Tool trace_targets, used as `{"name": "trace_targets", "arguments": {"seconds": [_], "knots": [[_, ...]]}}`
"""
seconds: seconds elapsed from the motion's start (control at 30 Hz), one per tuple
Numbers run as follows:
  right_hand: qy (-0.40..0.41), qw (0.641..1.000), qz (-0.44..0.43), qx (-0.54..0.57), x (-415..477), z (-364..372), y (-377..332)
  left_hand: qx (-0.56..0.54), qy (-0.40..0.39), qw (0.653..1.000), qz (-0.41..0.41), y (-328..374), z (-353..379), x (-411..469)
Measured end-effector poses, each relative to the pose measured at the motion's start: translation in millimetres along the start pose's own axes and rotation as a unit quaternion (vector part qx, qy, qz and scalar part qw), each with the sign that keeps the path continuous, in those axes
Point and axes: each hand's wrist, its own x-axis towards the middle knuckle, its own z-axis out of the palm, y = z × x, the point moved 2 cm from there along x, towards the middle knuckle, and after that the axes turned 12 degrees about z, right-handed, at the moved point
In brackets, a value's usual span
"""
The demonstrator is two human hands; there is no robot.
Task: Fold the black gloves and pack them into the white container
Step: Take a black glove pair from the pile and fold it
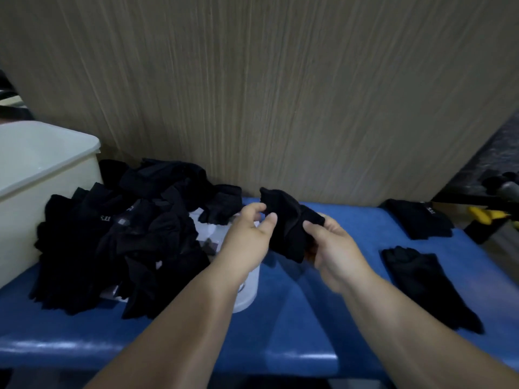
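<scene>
Both hands hold one black glove (289,226) above the blue table (309,327), just in front of the wooden panel (280,94). The left hand (250,234) has its fingers curled and pinches the glove's upper left edge between thumb and forefinger. The right hand (334,248) grips the glove's right side, thumb on top and fingers curled underneath. At 9 o'clock from the hands a loose pile of gloves (120,234) lies on the table, touching the white container (36,178) at 10 o'clock. At 3 o'clock a flat glove (421,220) lies near the panel, and another glove (427,284) lies at 4 o'clock.
</scene>
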Motion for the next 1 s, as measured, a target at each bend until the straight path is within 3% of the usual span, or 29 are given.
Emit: {"name": "trace_targets", "arguments": {"seconds": [0.1, 0.27, 0.4, 0.5, 0.63, 0.77, 1.0], "knots": [[0.009, 0.999, 0.032, 0.03, -25.0, -33.6, 9.5, -0.006, -0.073, 0.997, -0.016, -1.8, 21.2, -16.5], [0.04, 0.994, 0.088, 0.042, -67.3, -73.6, 17.3, 0.233, -0.195, 0.951, 0.05, 1.1, 52.0, -40.2], [0.086, 0.983, 0.128, -0.097, -94.9, -90.6, 28.1, 0.239, -0.236, 0.939, 0.073, 5.0, 73.7, -47.4], [0.117, 0.96, 0.105, -0.233, -110.3, -98.2, 26.5, 0.248, -0.245, 0.933, 0.086, 4.3, 82.6, -47.5], [0.174, 0.901, 0.066, -0.393, -109.2, -108.9, 20.8, 0.24, -0.231, 0.938, 0.097, 0.7, 83.9, -49.6], [0.159, 0.883, 0.02, -0.44, -93.2, -106.1, 18.1, 0.232, -0.187, 0.949, 0.106, 0.0, 76.4, -48.4], [0.128, 0.891, -0.012, -0.436, -73.4, -114.8, 13.2, 0.227, -0.127, 0.961, 0.094, -7.3, 68.5, -36.9]]}}
